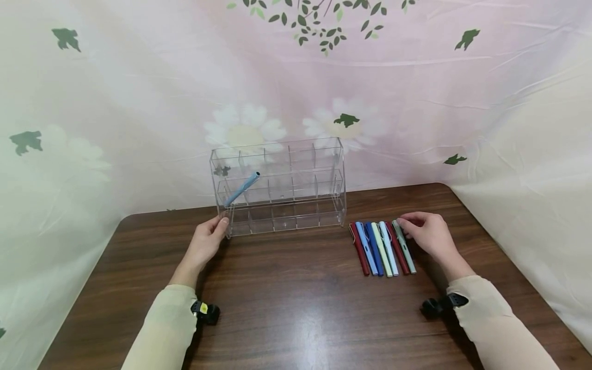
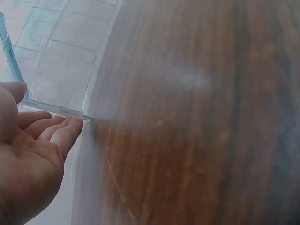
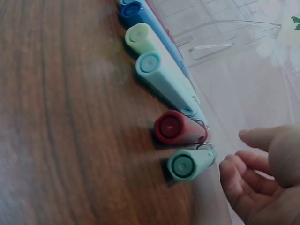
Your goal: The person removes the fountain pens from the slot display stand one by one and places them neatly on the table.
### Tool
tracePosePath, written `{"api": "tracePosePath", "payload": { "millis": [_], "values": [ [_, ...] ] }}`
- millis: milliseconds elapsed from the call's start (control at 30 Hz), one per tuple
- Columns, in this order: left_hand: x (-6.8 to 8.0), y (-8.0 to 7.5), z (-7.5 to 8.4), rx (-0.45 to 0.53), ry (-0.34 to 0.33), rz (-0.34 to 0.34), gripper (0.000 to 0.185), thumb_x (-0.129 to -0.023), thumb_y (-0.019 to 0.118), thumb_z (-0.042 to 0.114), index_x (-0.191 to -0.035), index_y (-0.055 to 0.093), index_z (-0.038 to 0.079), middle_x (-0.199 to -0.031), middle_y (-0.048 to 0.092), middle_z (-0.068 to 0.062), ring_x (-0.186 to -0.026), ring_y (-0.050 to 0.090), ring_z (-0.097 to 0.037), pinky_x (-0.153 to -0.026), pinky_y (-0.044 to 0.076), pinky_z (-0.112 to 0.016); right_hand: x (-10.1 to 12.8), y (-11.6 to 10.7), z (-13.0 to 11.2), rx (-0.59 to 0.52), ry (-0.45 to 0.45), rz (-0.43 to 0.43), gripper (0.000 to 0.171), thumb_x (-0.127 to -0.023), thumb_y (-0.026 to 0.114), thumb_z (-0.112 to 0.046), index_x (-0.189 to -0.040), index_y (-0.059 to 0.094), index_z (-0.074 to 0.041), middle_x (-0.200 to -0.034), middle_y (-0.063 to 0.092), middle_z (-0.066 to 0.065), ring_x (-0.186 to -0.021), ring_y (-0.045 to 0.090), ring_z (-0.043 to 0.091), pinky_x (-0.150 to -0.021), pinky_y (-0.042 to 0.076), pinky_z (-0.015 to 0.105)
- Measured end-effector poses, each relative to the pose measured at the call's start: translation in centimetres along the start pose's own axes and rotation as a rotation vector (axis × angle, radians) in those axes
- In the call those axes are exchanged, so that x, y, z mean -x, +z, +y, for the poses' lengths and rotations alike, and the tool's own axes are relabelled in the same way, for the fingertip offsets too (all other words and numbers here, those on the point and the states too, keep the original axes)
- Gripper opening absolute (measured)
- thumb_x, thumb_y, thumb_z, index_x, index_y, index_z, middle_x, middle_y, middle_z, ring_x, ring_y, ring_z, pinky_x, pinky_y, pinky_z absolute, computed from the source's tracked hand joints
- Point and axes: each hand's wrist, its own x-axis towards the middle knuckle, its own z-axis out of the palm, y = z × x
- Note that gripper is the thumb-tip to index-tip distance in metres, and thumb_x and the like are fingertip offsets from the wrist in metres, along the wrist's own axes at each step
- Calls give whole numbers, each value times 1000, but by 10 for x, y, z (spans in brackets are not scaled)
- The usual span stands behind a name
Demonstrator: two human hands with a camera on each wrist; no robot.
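A clear acrylic pen rack [image 1: 284, 200] with tiers of compartments stands at the back of the table. My left hand [image 1: 209, 239] grips its left end, thumb on one side of the panel and fingers [image 2: 70, 133] on the other. One light-blue pen [image 1: 242, 189] leans in a left compartment, cap end up. To the rack's right, several pens lie side by side: red [image 1: 359, 250], blue, pale green, light blue and a grey-green pen [image 1: 404, 247] at the right end. My right hand [image 1: 427, 234] is beside that pen's upper end; thumb and fingers stand apart in the right wrist view.
The brown wooden table [image 1: 277, 308] has rounded far corners. Behind it hangs a patterned cloth [image 1: 162, 103] with flowers and birds, close behind the rack. Each wrist carries a small black camera [image 1: 210, 313].
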Motion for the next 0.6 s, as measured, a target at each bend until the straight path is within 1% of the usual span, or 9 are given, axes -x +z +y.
{"api": "tracePosePath", "payload": {
  "millis": [167, 367, 500, 600],
  "values": [
    [0, -1, 0, 3, -1, 2, 58, -119, 43, 30, -161, 41, -9, -158, 52, -33, -146, 53, -45, -122, 44, -58, 1, -2, -6, -46, -47, 20, 42, -109, 67, -33, -128, 74, 3, -112, 77, 26, -75, 71, 11, -65, 58, 20],
    [1, 0, -1, -7, -13, -2, 59, -119, 42, 32, -162, 39, -8, -156, 54, -34, -145, 54, -45, -121, 45, -59, 2, -3, -20, -71, -91, 32, 41, -109, 68, -35, -128, 75, 0, -114, 78, 25, -79, 72, 12, -67, 57, 18],
    [1, 0, 0, -8, -14, -15, 60, -119, 42, 33, -164, 37, -7, -158, 51, -34, -148, 51, -46, -122, 44, -60, 1, -4, -30, -115, -126, 39, 40, -108, 69, -34, -130, 75, -1, -114, 79, 23, -82, 72, 1, -70, 56, 15],
    [1, 0, 1, -12, -11, -13, 59, -119, 42, 32, -164, 38, -6, -158, 51, -33, -147, 52, -45, -122, 44, -60, 0, -2, -38, -183, -160, 35, 38, -108, 69, -28, -131, 74, 1, -114, 79, 25, -83, 72, -4, -72, 58, 14]
  ]
}}
